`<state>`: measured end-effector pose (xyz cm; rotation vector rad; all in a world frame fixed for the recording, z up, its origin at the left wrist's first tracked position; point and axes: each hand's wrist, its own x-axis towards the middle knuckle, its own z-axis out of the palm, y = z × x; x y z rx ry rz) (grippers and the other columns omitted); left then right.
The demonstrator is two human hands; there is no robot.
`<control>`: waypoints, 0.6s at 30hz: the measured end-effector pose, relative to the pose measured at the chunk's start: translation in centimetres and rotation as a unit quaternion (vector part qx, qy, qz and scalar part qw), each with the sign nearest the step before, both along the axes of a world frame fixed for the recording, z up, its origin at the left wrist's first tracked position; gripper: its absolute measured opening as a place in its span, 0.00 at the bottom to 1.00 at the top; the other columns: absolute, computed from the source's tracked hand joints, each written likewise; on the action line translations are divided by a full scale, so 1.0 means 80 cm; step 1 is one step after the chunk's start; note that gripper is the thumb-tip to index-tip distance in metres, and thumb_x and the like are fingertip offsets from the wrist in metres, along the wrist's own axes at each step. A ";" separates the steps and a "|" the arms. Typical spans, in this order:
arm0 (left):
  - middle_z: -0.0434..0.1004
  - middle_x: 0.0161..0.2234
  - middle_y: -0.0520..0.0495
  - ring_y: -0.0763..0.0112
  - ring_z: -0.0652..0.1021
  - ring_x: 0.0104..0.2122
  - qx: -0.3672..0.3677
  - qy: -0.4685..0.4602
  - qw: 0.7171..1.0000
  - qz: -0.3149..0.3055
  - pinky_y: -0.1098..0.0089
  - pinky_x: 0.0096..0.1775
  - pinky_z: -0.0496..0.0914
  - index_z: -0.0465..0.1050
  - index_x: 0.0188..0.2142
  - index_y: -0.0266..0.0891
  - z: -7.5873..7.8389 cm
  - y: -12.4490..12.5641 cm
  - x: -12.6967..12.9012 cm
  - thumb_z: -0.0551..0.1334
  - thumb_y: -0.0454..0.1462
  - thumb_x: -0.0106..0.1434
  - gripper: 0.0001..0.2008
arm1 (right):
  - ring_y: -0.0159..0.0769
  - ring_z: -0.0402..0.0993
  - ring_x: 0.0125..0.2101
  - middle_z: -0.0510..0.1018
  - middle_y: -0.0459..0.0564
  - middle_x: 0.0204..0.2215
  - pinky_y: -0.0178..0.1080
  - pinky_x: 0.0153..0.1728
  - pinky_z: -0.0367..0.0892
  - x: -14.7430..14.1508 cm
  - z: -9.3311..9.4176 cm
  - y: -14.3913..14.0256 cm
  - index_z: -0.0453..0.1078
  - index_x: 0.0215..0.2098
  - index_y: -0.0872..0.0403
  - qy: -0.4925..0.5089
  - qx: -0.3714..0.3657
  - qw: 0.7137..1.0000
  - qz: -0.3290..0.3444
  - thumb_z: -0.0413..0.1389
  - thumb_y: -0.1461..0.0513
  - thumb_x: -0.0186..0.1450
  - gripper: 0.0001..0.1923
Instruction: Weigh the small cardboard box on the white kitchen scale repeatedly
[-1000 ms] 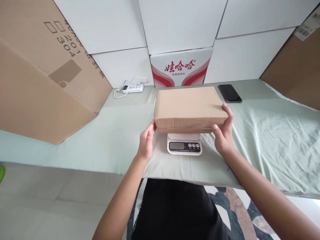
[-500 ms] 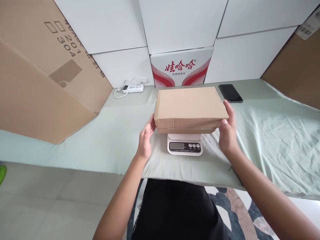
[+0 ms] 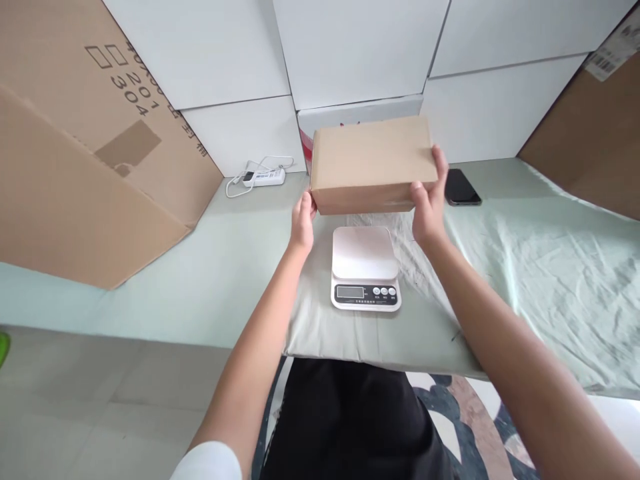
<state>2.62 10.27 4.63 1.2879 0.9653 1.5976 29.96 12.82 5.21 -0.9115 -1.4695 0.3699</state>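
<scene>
A closed brown cardboard box (image 3: 373, 157) is held up between my two hands, above and behind a white kitchen scale (image 3: 365, 253). My left hand (image 3: 303, 220) grips the box at its near left corner. On the other side, my right hand (image 3: 429, 200) holds the right end, thumb on the near edge and fingers along the side. The scale lies flat on the cloth with its whole plate in sight; its display looks blank. Nothing rests on the plate.
Behind the box stands a white and red carton (image 3: 306, 143), mostly hidden. A black phone (image 3: 462, 187) lies at the back right, a white power strip with its cable (image 3: 265, 177) at the back left. Large cardboard boxes flank the green cloth (image 3: 240, 267) on both sides.
My hands have moved the cardboard box up and away from me, off the scale. The scale's plate now shows, and the box covers most of the red-printed carton.
</scene>
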 end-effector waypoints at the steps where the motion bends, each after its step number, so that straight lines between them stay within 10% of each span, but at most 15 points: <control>1: 0.78 0.72 0.38 0.45 0.65 0.80 -0.018 0.000 1.000 0.003 0.49 0.80 0.62 0.78 0.65 0.43 -0.013 0.011 0.004 0.56 0.72 0.69 0.44 | 0.58 0.49 0.84 0.60 0.51 0.82 0.66 0.85 0.43 -0.002 -0.012 0.011 0.55 0.79 0.41 0.005 -0.016 1.000 0.000 0.53 0.26 0.64 0.54; 6: 0.78 0.72 0.36 0.47 0.66 0.80 -0.081 0.018 0.997 -0.004 0.51 0.80 0.62 0.78 0.65 0.41 -0.051 0.025 0.006 0.53 0.70 0.72 0.42 | 0.57 0.51 0.83 0.57 0.52 0.83 0.66 0.85 0.44 -0.002 -0.064 0.033 0.52 0.80 0.42 0.037 -0.073 0.996 0.019 0.55 0.26 0.62 0.58; 18: 0.64 0.80 0.42 0.55 0.62 0.82 -0.113 0.026 0.993 0.028 0.58 0.80 0.59 0.69 0.74 0.43 -0.043 0.028 -0.001 0.49 0.65 0.76 0.41 | 0.55 0.54 0.82 0.59 0.50 0.82 0.66 0.83 0.50 0.011 -0.073 0.044 0.49 0.82 0.38 0.038 -0.113 0.992 0.027 0.52 0.26 0.64 0.56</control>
